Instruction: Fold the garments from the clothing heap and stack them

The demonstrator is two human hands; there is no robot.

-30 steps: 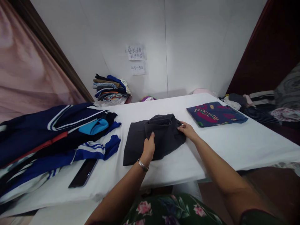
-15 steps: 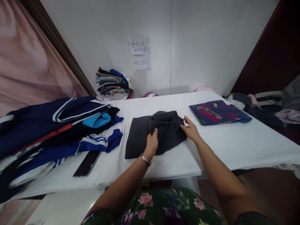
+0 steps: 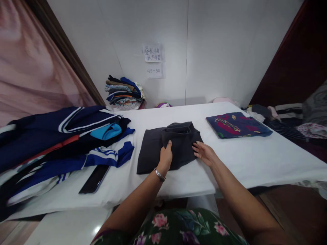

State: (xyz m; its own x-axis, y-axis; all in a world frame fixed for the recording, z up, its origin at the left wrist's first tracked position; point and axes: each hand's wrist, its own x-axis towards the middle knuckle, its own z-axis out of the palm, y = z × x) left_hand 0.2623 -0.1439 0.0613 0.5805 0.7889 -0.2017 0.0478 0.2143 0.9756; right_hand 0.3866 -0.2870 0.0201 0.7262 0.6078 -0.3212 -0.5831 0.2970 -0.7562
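Cloth (image 3: 182,146) pinched in left hand (image 3: 166,158), touched rightward of grip by spread-fingered right hand (image 3: 205,153); possible unfolding from uneven tugging.

Soft, dim light here, palest on the wall (image 3: 217,51)! A small glare flares on the white surface (image 3: 68,224) at lower left; the charcoal garment (image 3: 181,149) darkens in its folds, the dark-red panel (image 3: 283,58) sits in shadow, and wide-angle distortion stretches the pink curtain (image 3: 38,64).
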